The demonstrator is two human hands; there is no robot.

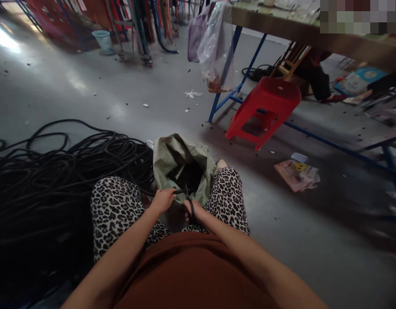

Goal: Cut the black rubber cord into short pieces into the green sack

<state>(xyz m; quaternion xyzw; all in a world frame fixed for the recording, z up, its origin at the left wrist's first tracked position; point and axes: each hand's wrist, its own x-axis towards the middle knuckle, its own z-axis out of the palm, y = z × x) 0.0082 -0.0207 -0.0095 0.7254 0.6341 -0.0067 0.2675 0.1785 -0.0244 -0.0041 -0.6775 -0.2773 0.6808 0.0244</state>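
My left hand (pixel 164 199) is closed on a black cord (pixel 179 192), whose short end points right over the near rim of a green woven sack (pixel 162 161). In my right hand (pixel 194 211) is a pair of scissors (pixel 191 209) with black handles, its blades up against the cord's end. Whether the blades are cutting through the cord I cannot tell. The sack stands with its mouth wide between my knees, and dark pieces (pixel 193 174) lie inside it, too dim to make out singly.
A large tangle of black cord (pixel 98 154) covers the floor at left. Ahead right stand a red stool (pixel 268 101) and a blue-legged table (pixel 281 25) with plastic bags (pixel 217 47) hanging from it. A printed packet (pixel 297 175) lies on the floor; a person's leg (pixel 320 81) shows under the table.
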